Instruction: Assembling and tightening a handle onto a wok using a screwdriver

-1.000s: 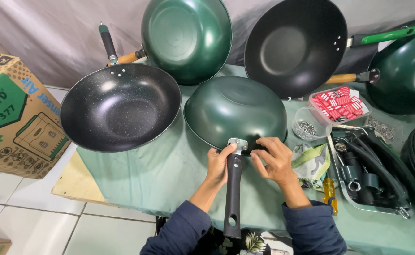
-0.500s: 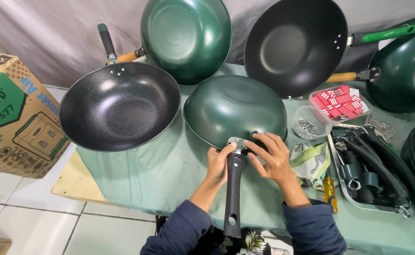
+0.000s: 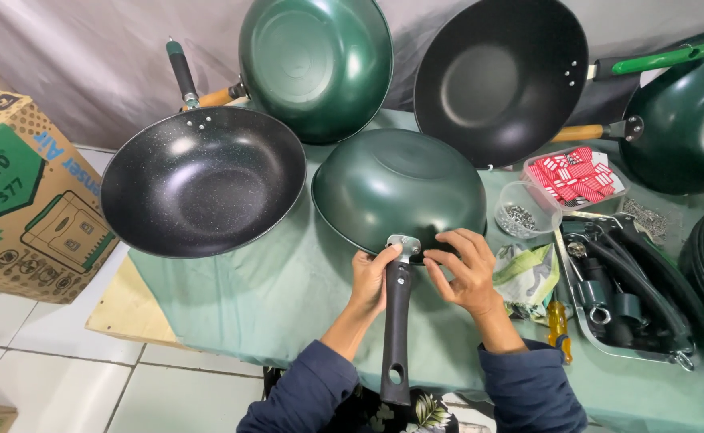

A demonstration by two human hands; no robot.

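brown and green cardboard box (image 3: 27, 196) at left on floor, red-white packets (image 3: 572, 172) in clear tray at right

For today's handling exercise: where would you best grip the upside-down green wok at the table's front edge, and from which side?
Probably by its long black handle, from the near side: it juts straight toward the person off the green wok, whose smooth dome offers fingers nothing.

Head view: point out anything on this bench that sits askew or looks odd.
The green wok under the hands lies upside down, bottom up, unlike the open black wok beside it. Its black handle juts past the table edge toward the person. Nothing looks spilled or damaged.
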